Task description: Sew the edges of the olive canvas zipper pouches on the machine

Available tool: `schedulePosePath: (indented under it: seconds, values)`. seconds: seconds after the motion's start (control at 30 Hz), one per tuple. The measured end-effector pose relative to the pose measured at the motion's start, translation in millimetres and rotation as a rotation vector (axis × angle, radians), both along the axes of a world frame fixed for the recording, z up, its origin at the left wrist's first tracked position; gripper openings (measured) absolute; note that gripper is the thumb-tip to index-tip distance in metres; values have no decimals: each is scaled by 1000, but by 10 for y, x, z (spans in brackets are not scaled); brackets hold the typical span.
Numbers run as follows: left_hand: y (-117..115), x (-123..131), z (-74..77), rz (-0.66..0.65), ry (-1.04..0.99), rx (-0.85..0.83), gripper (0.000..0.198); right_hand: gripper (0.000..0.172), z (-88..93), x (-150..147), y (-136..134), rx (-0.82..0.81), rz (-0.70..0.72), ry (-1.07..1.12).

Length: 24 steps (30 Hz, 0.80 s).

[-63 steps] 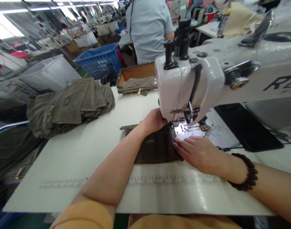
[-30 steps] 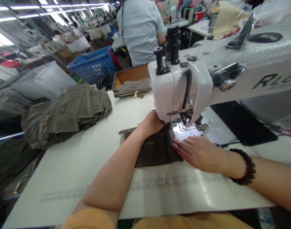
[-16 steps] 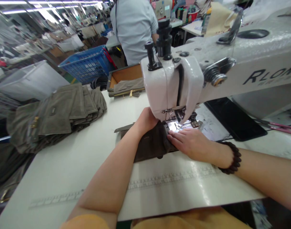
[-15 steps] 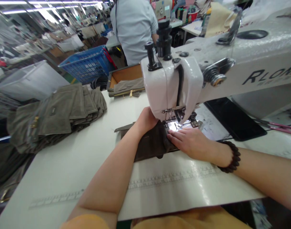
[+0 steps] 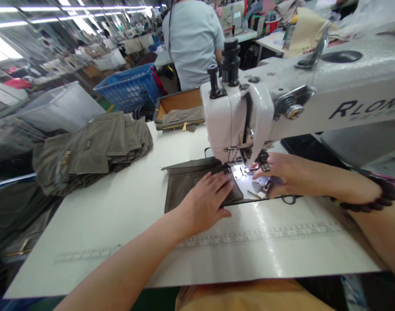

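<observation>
My left hand [image 5: 205, 201] lies flat with its fingers stretched over a dark olive-brown fabric piece [image 5: 181, 188], just left of the needle. The fabric's right end reaches under the head of a white sewing machine [image 5: 238, 119]. At the lit needle plate [image 5: 244, 175], my right hand [image 5: 281, 172] reaches in from the right with thumb and fingers apart. Those fingers are close to the presser foot and a small metal guide [image 5: 267, 185]; whether they touch them I cannot tell. A dark bracelet [image 5: 375, 196] circles the right wrist.
Stacked olive fabric pieces [image 5: 93, 147] lie at the table's left. Behind stands an open box-like piece with a zipper [image 5: 179, 106]. A blue crate [image 5: 132, 88] and a person in a light shirt [image 5: 194, 43] are beyond. A printed ruler [image 5: 229, 237] runs along the white table's front.
My left hand has come from behind the fabric near the needle to flat on top of it. My right hand has left the fabric and moved right to the needle plate.
</observation>
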<state>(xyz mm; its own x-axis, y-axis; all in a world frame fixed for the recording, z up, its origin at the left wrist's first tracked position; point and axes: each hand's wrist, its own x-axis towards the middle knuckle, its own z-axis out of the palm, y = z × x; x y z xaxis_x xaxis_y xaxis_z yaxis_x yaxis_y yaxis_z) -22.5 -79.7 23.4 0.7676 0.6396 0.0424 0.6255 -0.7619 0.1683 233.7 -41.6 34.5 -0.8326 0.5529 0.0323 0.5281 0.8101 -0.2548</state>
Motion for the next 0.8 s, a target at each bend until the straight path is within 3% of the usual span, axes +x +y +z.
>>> schedulePosePath:
  seconds: [0.13, 0.33, 0.4, 0.47, 0.63, 0.8]
  values:
    - [-55, -112, -140, -96, -3, -54, 40, 11, -49, 19, 21, 21, -23, 24]
    - [10, -71, -183, -80, -149, 55, 30, 21, -231, -323, -87, 283, -392, 33]
    - [11, -19, -171, -53, -201, 49, 28, 20, -255, -388, -119, 363, -444, 15]
    - [17, 16, -155, -26, -248, 0, 26, 16, -245, -395, -159, 397, -354, 9]
    - [41, 37, -144, 32, -389, -89, 20, 18, -182, -341, -316, 405, 102, 107]
    - [20, 50, -177, 65, -468, -64, 19, 19, -238, -405, -440, 575, 188, 129]
